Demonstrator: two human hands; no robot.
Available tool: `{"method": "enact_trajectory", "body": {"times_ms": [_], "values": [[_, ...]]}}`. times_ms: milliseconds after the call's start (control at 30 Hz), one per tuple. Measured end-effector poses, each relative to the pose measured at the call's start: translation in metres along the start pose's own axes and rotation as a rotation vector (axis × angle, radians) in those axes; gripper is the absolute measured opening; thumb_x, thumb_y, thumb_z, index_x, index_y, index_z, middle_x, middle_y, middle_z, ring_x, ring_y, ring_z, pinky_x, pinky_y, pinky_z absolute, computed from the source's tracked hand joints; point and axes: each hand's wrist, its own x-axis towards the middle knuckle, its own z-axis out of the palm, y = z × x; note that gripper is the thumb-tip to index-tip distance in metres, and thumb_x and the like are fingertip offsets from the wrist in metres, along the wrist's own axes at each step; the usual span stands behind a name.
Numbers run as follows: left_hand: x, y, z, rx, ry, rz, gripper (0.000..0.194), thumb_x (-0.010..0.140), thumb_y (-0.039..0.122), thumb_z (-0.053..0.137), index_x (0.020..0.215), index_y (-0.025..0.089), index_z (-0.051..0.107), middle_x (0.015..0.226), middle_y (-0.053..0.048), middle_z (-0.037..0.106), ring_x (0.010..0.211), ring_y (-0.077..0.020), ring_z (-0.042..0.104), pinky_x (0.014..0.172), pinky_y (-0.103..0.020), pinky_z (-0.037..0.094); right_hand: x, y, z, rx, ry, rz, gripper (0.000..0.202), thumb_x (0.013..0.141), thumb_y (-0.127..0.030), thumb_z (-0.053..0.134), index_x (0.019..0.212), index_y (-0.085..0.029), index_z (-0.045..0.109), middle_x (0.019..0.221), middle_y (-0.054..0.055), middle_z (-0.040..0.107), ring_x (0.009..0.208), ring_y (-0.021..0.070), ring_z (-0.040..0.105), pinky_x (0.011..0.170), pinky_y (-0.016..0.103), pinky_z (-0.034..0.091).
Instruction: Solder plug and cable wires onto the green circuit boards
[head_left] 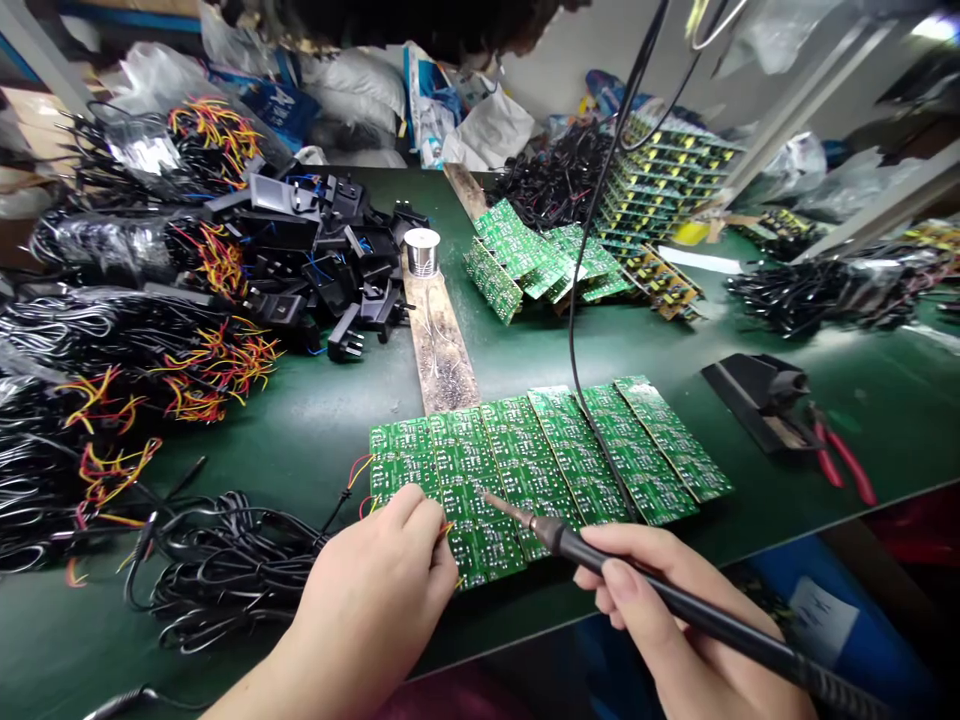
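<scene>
My right hand point(675, 610) is wrapped round a black soldering iron point(592, 555). Its tip points left, over the panel of green circuit boards point(555, 450), close to the left hand; whether it touches a board I cannot tell. My left hand point(382, 575) is closed in a pinch at the panel's left part and covers some of it. Coloured wire ends point(447, 528) stick out by its fingers. Red and yellow wires point(360, 470) from a black cable meet the panel's left edge. A coil of black cable point(232, 565) lies left of that hand.
A solder spool point(422, 252) stands on a scorched wooden strip point(442, 350) behind the panel. Black plug housings point(337, 250) and cable bundles point(127, 330) pile up at left. More boards point(525, 250) lie behind. At right are an iron stand point(761, 395) and red-handled pliers point(844, 460). A black cord point(574, 330) hangs across the panel.
</scene>
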Motion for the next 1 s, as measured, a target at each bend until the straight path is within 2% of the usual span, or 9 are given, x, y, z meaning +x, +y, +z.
{"method": "enact_trajectory", "body": {"times_ms": [233, 400, 467, 600, 667, 733, 800, 900, 1000], "values": [[0.002, 0.000, -0.002, 0.001, -0.003, 0.015, 0.023, 0.104, 0.021, 0.043, 0.093, 0.024, 0.062, 0.094, -0.002, 0.064, 0.078, -0.0218, 0.067, 0.070, -0.037, 0.051, -0.002, -0.001, 0.002, 0.058, 0.027, 0.027, 0.016, 0.107, -0.037, 0.063, 0.117, -0.033, 0.076, 0.091, -0.002, 0.081, 0.073, 0.0152, 0.080, 0.063, 0.016, 0.065], [0.000, 0.002, -0.002, -0.005, 0.005, 0.003, 0.022, 0.104, 0.021, 0.045, 0.092, 0.023, 0.063, 0.094, -0.002, 0.065, 0.077, -0.0210, 0.067, 0.069, -0.036, 0.051, -0.005, -0.003, 0.003, 0.084, 0.034, 0.038, 0.018, 0.108, -0.037, 0.062, 0.116, -0.032, 0.076, 0.090, 0.000, 0.080, 0.074, 0.0161, 0.080, 0.060, 0.015, 0.065], [-0.003, -0.003, -0.005, -0.029, 0.013, 0.054, 0.023, 0.105, 0.022, 0.045, 0.095, 0.023, 0.065, 0.096, -0.003, 0.066, 0.078, -0.0202, 0.067, 0.071, -0.036, 0.052, -0.006, -0.002, 0.002, 0.076, 0.037, 0.030, 0.018, 0.107, -0.037, 0.062, 0.116, -0.031, 0.077, 0.090, 0.000, 0.080, 0.073, 0.0157, 0.080, 0.059, 0.015, 0.064], [-0.009, -0.027, -0.024, -0.006, 0.121, 0.199, 0.027, 0.108, 0.022, 0.045, 0.106, 0.025, 0.071, 0.107, -0.004, 0.070, 0.098, -0.0233, 0.068, 0.090, -0.040, 0.054, -0.003, -0.001, 0.001, 0.071, 0.034, 0.007, 0.017, 0.108, -0.036, 0.062, 0.117, -0.031, 0.076, 0.090, -0.001, 0.080, 0.073, 0.0145, 0.079, 0.064, 0.014, 0.065], [-0.006, -0.037, -0.039, 0.010, 0.176, 0.123, 0.026, 0.109, 0.025, 0.046, 0.109, 0.026, 0.072, 0.107, -0.005, 0.072, 0.099, -0.0248, 0.068, 0.092, -0.042, 0.053, 0.003, -0.003, 0.003, 0.085, 0.025, -0.006, 0.017, 0.108, -0.036, 0.062, 0.117, -0.030, 0.076, 0.090, -0.001, 0.079, 0.073, 0.0141, 0.078, 0.066, 0.015, 0.065], [0.002, -0.039, -0.050, -0.008, 0.182, 0.013, 0.027, 0.109, 0.028, 0.046, 0.109, 0.025, 0.072, 0.102, -0.004, 0.074, 0.093, -0.0243, 0.070, 0.086, -0.040, 0.053, 0.012, -0.006, 0.011, 0.113, 0.012, -0.038, 0.017, 0.109, -0.035, 0.061, 0.116, -0.030, 0.075, 0.089, -0.001, 0.078, 0.072, 0.0131, 0.076, 0.066, 0.016, 0.064], [0.010, -0.034, -0.054, -0.066, 0.133, -0.035, 0.028, 0.109, 0.030, 0.045, 0.105, 0.025, 0.072, 0.097, -0.004, 0.076, 0.089, -0.0239, 0.071, 0.081, -0.037, 0.052, 0.021, -0.010, 0.024, 0.153, -0.004, -0.069, 0.017, 0.110, -0.033, 0.059, 0.119, -0.031, 0.073, 0.090, -0.002, 0.076, 0.070, 0.0121, 0.073, 0.065, 0.018, 0.064], [0.016, -0.022, -0.048, -0.278, 0.014, -0.017, 0.032, 0.110, 0.030, 0.043, 0.101, 0.025, 0.073, 0.097, -0.002, 0.078, 0.089, -0.0220, 0.073, 0.080, -0.034, 0.053, 0.033, -0.015, 0.049, 0.211, -0.032, -0.093, 0.018, 0.109, -0.030, 0.060, 0.124, -0.031, 0.069, 0.102, 0.000, 0.075, 0.077, 0.0142, 0.075, 0.069, 0.024, 0.065], [0.013, -0.019, -0.038, -0.530, -0.048, -0.028, 0.031, 0.109, 0.032, 0.043, 0.111, 0.030, 0.074, 0.108, 0.001, 0.080, 0.097, -0.0192, 0.074, 0.086, -0.031, 0.055, 0.041, -0.018, 0.070, 0.258, -0.058, -0.127, 0.025, 0.105, -0.024, 0.063, 0.130, -0.031, 0.063, 0.117, 0.003, 0.072, 0.094, 0.0173, 0.076, 0.080, 0.030, 0.067]]}}
